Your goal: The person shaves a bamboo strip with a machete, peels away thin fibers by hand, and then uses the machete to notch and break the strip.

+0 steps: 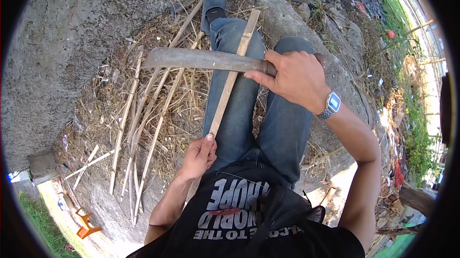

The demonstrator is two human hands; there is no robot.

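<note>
My right hand (299, 76) is wrapped round the dark handle of a machete (206, 60). Its long, worn blade points left and crosses over a bamboo strip (225, 96) above my thigh. My left hand (199, 155) grips that strip near its lower end, thumb pressed along the top. The strip slants up and away over my leg, its far end beyond the blade near my knee. A watch (331, 103) sits on my right wrist.
Several long bamboo strips (158, 138) lie on the straw-littered ground to my left. A large rock (282, 13) is ahead and to the right, and a rough grey wall (48, 66) stands at the left. An orange plastic object (86, 224) is at lower left.
</note>
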